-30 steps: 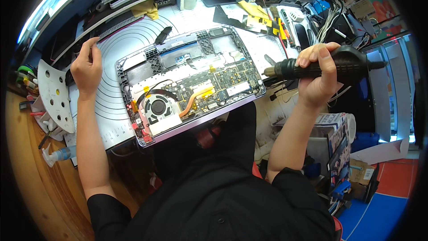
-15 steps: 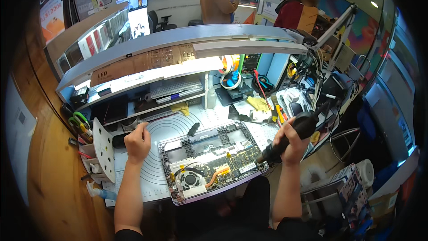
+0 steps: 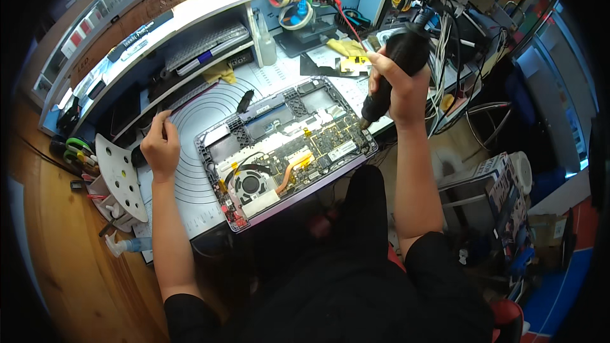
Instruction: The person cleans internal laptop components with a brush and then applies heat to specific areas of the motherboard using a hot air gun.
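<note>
An opened laptop base (image 3: 286, 149) lies upside down on a white work mat (image 3: 197, 117), showing its circuit board, a round fan and a copper heat pipe. My right hand (image 3: 397, 86) grips a black electric screwdriver (image 3: 397, 67), held nearly upright, its tip just above the laptop's right edge. My left hand (image 3: 160, 146) rests on the mat left of the laptop, fingers curled; whether it pinches something small I cannot tell.
A white perforated plate (image 3: 121, 178) leans at the mat's left edge beside small tools. A shelf (image 3: 190, 19) with boxes runs across the back. Tape rolls (image 3: 292, 0), a bottle (image 3: 267, 47), cables and a black pad crowd the far right bench. A box (image 3: 502, 184) stands lower right.
The head camera tilted up, then back down. My right hand turned the screwdriver from lying sideways to nearly upright and brought its tip to the laptop's right edge. My left hand stayed on the mat.
</note>
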Demonstrator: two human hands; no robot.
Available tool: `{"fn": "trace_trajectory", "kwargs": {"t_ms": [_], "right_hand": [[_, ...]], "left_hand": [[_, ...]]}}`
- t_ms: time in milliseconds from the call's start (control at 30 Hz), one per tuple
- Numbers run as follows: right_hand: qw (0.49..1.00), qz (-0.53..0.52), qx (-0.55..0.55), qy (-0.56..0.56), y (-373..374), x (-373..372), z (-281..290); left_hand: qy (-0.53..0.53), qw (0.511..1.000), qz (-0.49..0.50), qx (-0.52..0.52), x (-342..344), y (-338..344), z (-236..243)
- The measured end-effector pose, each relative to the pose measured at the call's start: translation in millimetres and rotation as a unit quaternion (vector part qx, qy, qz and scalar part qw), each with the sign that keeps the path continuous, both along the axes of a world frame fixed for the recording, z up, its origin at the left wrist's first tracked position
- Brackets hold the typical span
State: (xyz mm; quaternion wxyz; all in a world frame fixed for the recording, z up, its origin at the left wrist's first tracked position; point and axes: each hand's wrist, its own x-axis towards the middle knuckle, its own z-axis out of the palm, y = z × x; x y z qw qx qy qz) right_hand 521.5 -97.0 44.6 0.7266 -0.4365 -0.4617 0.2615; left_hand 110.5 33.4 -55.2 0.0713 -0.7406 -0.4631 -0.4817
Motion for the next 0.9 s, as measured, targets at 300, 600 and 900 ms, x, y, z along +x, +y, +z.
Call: {"fn": "trace_trajectory", "kwargs": {"t_ms": [300,600,900], "right_hand": [[0.999,0.02,0.037,-0.007,-2,-15,6],[0.998,-0.011,0.013,-0.062,3,-4,0],[0.998,0.043,0.042,0.016,-3,-5,-1]], "left_hand": [[-0.013,1.0,-0.02,0.016,2,7,-4],[-0.001,1.0,-0.011,0.002,2,1,1],[-0.003,1.0,-0.021,0.009,5,3,1]]}}
